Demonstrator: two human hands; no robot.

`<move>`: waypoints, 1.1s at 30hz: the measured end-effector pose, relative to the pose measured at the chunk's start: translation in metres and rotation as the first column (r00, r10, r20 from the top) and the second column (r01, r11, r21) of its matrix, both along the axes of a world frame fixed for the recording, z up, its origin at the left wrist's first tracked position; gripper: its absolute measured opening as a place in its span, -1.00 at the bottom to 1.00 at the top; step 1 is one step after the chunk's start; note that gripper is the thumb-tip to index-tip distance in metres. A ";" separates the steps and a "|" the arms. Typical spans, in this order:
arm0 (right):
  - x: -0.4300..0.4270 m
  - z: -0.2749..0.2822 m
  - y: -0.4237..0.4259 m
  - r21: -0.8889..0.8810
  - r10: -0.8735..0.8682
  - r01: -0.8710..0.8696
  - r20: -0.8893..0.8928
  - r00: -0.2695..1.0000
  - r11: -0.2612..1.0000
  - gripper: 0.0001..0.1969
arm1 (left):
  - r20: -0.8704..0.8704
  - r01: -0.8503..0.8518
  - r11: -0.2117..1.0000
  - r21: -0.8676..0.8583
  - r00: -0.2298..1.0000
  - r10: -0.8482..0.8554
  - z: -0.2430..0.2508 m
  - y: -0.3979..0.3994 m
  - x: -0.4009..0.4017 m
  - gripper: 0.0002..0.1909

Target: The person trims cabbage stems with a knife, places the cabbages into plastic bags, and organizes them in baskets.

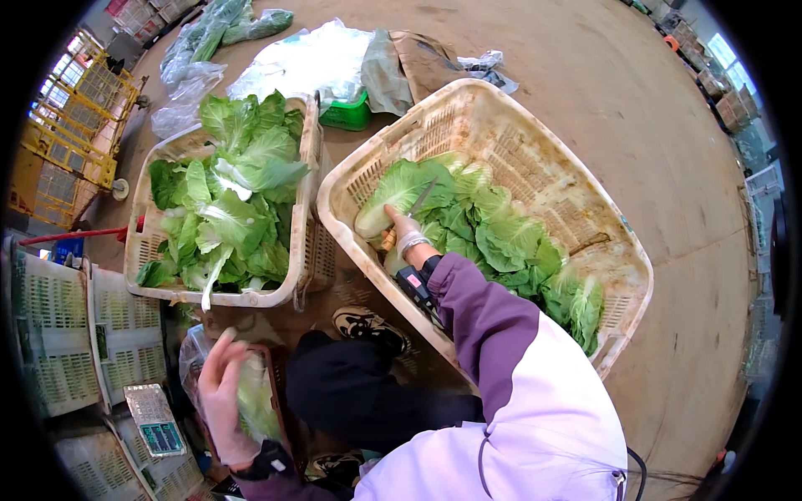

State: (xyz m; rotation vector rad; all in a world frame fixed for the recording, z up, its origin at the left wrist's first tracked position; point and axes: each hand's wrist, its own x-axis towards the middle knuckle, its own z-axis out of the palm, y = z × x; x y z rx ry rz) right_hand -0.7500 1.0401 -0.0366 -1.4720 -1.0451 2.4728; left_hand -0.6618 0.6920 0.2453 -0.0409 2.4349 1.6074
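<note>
Inside the large plastic crate (492, 134) on the right, my right hand (407, 232) holds a knife (425, 195) by its wooden handle, blade pointing up and away. My thumb rests against a head of Chinese cabbage (391, 188). More leafy cabbage heads (510, 235) lie packed in that crate. My left hand (220, 391) is raised at the lower left, blurred, fingers apart and nothing in it. Below it, a pale green cabbage in clear plastic (258, 401) sits in a reddish-brown crate (276, 388).
A second crate (216, 297) on the left holds loose cabbage leaves (235, 219). A digital scale display (156, 423) stands beside white crates (59, 332). White plastic sheeting (313, 62) covers a green crate (348, 116). A yellow cart (75, 138) stands far left.
</note>
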 end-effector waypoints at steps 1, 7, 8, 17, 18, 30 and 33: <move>-0.001 0.003 -0.001 -0.030 0.011 -0.011 -0.015 1.000 0.999 -0.58 | 0.022 0.093 0.995 0.046 0.995 -0.094 0.010 0.028 -0.007 -0.61; -0.011 -0.002 -0.012 -0.060 -0.061 0.062 0.015 0.998 0.996 -0.52 | 0.133 0.363 0.910 0.202 0.910 -0.393 0.014 0.140 -0.056 -0.62; -0.013 -0.001 -0.010 -0.107 -0.003 0.006 0.024 1.000 0.994 -0.50 | 0.126 0.377 0.898 0.226 0.903 -0.411 0.008 0.154 -0.062 -0.62; -0.013 0.007 -0.003 -0.105 -0.260 0.249 -0.103 0.960 0.963 -0.61 | 0.028 0.445 0.895 -0.015 0.895 -0.445 -0.052 0.165 -0.072 -0.62; 0.003 0.002 0.018 -0.222 -0.209 0.166 -0.186 0.960 0.961 -0.63 | 0.140 0.337 0.926 0.170 0.922 -0.361 -0.040 0.167 -0.073 -0.61; 0.042 0.287 -0.036 0.042 0.536 -0.762 -0.736 0.413 0.646 -0.61 | -0.614 -0.228 0.570 -0.789 0.284 -0.737 0.055 0.120 -0.039 -0.19; 0.001 0.301 -0.079 0.313 0.792 -0.822 -0.558 0.246 0.476 -0.58 | -0.716 -0.219 0.683 -0.697 0.272 -0.643 0.061 0.068 -0.043 -0.24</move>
